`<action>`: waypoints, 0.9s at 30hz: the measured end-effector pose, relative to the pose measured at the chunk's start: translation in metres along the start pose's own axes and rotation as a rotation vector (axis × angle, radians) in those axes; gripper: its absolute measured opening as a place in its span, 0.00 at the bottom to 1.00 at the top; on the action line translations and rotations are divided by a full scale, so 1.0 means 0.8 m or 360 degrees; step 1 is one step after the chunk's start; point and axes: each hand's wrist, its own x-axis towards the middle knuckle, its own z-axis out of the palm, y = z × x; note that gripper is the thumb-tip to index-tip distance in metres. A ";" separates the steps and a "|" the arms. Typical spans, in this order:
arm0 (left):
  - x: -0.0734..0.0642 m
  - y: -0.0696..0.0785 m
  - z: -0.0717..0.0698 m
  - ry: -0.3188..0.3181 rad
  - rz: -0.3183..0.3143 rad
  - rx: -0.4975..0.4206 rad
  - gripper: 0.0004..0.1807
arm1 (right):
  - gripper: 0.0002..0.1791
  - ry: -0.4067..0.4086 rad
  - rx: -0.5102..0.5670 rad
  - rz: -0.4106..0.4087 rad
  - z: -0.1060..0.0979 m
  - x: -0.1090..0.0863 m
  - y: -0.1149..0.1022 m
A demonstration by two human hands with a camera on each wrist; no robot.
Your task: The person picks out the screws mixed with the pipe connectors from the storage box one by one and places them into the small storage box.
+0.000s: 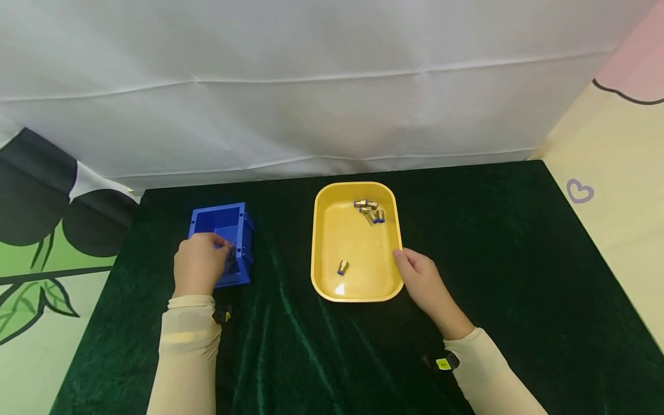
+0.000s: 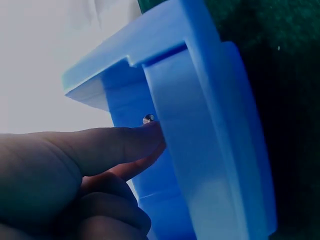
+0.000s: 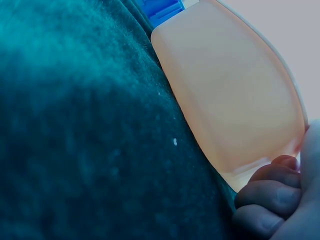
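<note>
My left hand [image 1: 199,262] reaches into the blue bin [image 1: 241,230]. Thumb and index finger pinch a small shiny metal piece [image 2: 148,119] close to the bin's inner wall; most of it is hidden by the fingertips. Some dark small parts lie below the hand in the bin. With my right hand [image 1: 422,282] I grip the right rim of the yellow tray [image 1: 314,242], thumb on top and fingers curled beneath. Several brass push-in fittings [image 1: 372,217] with blue ends are grouped in the tray's far right corner. One more brass fitting [image 1: 343,267] lies nearer its front.
Bin and tray stand apart on a dark green velvet cloth [image 1: 290,346] covering the table. Behind the table hangs a white curtain [image 1: 311,127]. A printed panel [image 1: 612,230] borders the right side.
</note>
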 end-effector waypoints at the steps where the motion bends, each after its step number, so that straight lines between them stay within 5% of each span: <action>1: 0.000 0.000 0.000 -0.0001 -0.0001 -0.0001 0.15 | 0.26 -0.0001 0.0001 -0.0002 0.000 0.000 0.000; 14: -0.005 0.008 -0.009 0.0043 0.0032 -0.0037 0.17 | 0.26 -0.0018 0.0014 -0.0008 -0.002 -0.001 0.000; 27: -0.016 0.080 -0.029 0.0148 0.0254 -0.0133 0.16 | 0.27 -0.0031 0.0026 0.0021 -0.002 0.000 -0.003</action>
